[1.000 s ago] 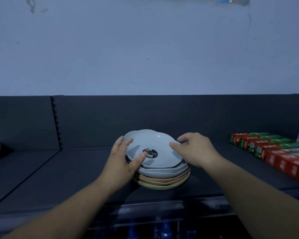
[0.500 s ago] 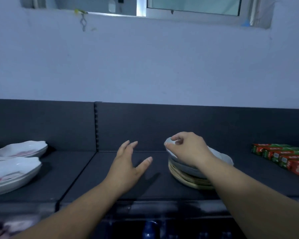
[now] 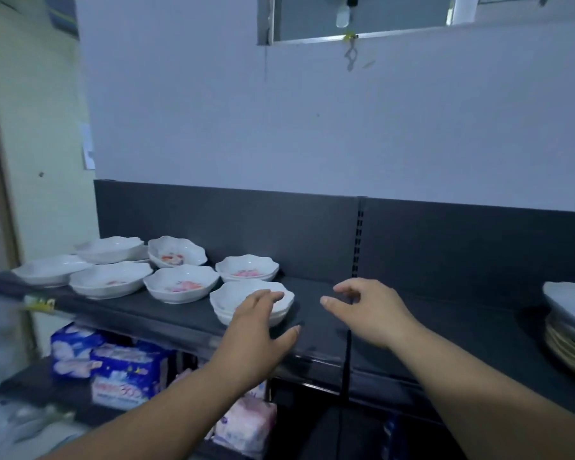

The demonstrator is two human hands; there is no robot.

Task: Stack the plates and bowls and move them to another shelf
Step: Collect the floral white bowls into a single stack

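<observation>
White scalloped bowls and plates are spread over the left part of a dark shelf [image 3: 166, 318]. Nearest the hands, a small stack of bowls [image 3: 281, 302] is seen, two or three deep. Behind it, a second bowl stack [image 3: 247, 267] with a pink print inside is set close to the shelf's back panel [image 3: 279, 227]. To the left, a single printed bowl [image 3: 181, 283] and a back bowl [image 3: 176, 255] are noted, then shallower white plates [image 3: 110, 282], one at the far left edge [image 3: 49, 269] and another stacked pair at the back [image 3: 108, 249].

Left hand [image 3: 256, 330] is held over the front rim of the nearest stack, fingers spread and extended, thumb out to the right; nothing is gripped, and contact with the rim cannot be told. Right hand [image 3: 367, 312] is held above bare shelf just right of that stack, fingers loosely curled and parted, nothing held.

At the far right edge, a pile of plates [image 3: 568, 330] is partly cut off: grey-white ones on top, tan ones underneath, the top one tilted. It is well apart from both hands.

On the lower shelf, soft blue and pink packets [image 3: 123, 376] are seen below the left forearm. Blurring is noted at the left margin.
</observation>
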